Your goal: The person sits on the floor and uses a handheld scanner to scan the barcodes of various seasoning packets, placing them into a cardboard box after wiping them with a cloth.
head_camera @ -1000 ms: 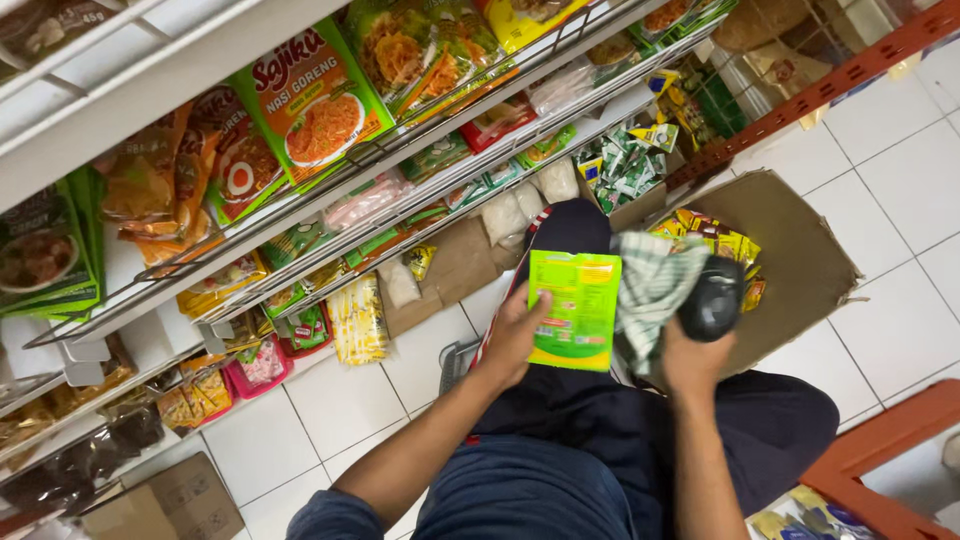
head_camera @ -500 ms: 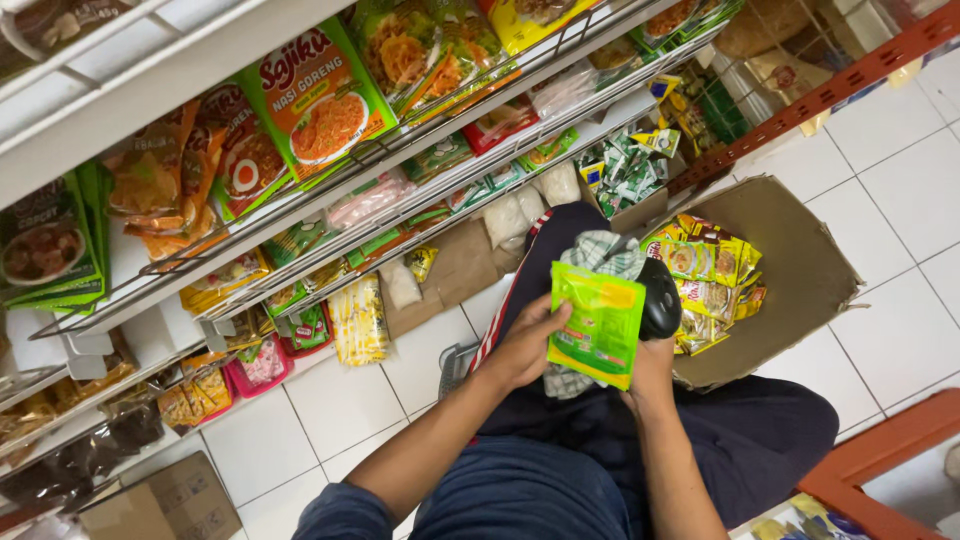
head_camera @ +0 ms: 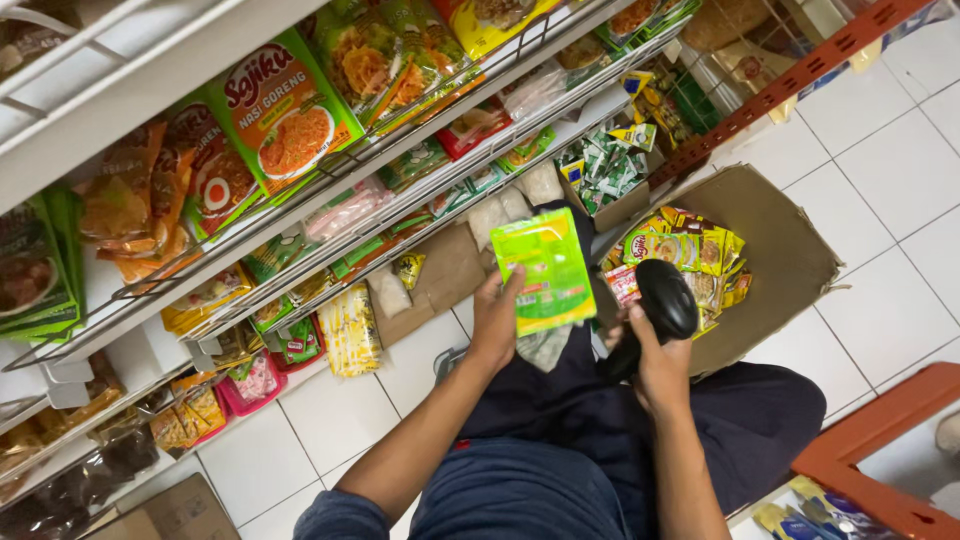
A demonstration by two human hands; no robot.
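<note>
A bright green packet [head_camera: 546, 270] is held up flat in front of the body, above the lap, between the shelves and a cardboard box. It is pinched at its left edge by the left hand [head_camera: 495, 320], whose grip is closed on it with the thumb on the front face. Just beside it, a black scanner [head_camera: 660, 305] is gripped by the right hand [head_camera: 655, 365], fingers wrapped tightly round the handle and the head tilted towards the packet. A pale cloth [head_camera: 545, 347] is seen just under the packet; whether it is touched cannot be told. Beyond the scanner, the open box [head_camera: 780, 240] is set on the white tiled floor [head_camera: 880, 170], with yellow and red sachets [head_camera: 690, 255] piled inside. To the left, wire shelves [head_camera: 330, 180] are stocked with green and orange packs, and a second small carton of green sachets [head_camera: 600, 170] is stood on a lower shelf.
</note>
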